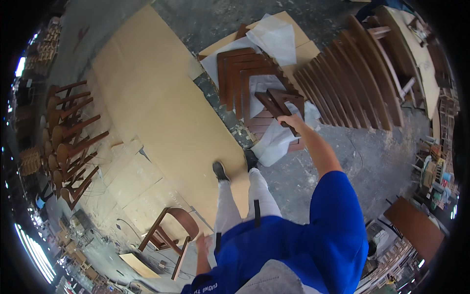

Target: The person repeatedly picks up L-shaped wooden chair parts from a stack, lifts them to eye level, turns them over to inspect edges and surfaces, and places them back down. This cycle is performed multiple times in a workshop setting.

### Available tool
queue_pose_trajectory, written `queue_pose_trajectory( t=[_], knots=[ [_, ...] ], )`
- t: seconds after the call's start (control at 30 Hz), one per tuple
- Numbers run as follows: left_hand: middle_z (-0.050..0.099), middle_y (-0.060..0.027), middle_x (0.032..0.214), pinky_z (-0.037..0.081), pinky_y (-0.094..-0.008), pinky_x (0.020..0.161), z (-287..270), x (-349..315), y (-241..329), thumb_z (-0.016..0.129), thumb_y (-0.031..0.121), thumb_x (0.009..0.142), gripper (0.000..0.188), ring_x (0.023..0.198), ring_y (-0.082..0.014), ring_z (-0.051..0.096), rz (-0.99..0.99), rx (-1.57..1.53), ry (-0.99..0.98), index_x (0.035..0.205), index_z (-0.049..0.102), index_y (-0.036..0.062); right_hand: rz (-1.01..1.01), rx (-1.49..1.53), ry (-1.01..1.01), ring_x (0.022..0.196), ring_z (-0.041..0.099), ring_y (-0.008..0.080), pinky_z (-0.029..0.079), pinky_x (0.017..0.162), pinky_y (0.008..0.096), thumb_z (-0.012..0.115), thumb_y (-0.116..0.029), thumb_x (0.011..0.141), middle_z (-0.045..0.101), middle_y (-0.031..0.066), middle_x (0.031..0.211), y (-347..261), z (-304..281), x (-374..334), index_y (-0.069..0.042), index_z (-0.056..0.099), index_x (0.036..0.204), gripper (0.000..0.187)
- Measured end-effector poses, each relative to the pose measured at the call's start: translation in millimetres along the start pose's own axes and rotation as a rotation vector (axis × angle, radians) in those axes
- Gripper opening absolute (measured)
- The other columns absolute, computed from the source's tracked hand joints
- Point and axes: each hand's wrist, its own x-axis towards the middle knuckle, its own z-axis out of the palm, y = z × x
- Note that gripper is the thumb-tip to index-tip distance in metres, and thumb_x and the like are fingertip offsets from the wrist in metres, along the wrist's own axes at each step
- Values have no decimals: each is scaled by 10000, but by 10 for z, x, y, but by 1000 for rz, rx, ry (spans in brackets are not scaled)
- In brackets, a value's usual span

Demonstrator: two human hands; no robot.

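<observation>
the grey, pale-blotched floor (367, 164) carried broad tan cardboard sheets (166, 98). on a smaller cardboard piece (302, 51) lay white translucent wrapping (275, 39) and brown angled wooden frames (223, 78), overlapping. just to their right, dark wooden boards (360, 81) stood in a close row.

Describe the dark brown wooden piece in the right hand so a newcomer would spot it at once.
Start at the large tan cardboard sheet on the floor, then look right to the overlapping reddish-brown angled wooden frames. At their lower right, the bare right hand holds the dark brown wooden piece. Unlike those frames, it is darker and gripped in the hand.
</observation>
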Motion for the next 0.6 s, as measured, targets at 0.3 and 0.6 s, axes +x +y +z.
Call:
queue_pose_trajectory(
  t=[0.3,0.6],
  knots=[
    [634,-220,1407,482,-568,1088,2927,-625,2261,609,709,964,860,1269,-385,622,-34,129,-943,1498,505,43,146,430,-318,679,592,147,471,591,331,837,-431,702,652,4,844,703,461,-3168,-220,697,920,334],
    [660,-143,1145,446,-728,1063,3306,-1933,1685,681,745,848,814,1122,-373,633,-315,338,-1228,1269,582,55,90,1158,-267,765,641,182,519,641,389,797,-511,739,663,41,949,1795,2556,-5650,-126,664,1152,581]
  ],
)
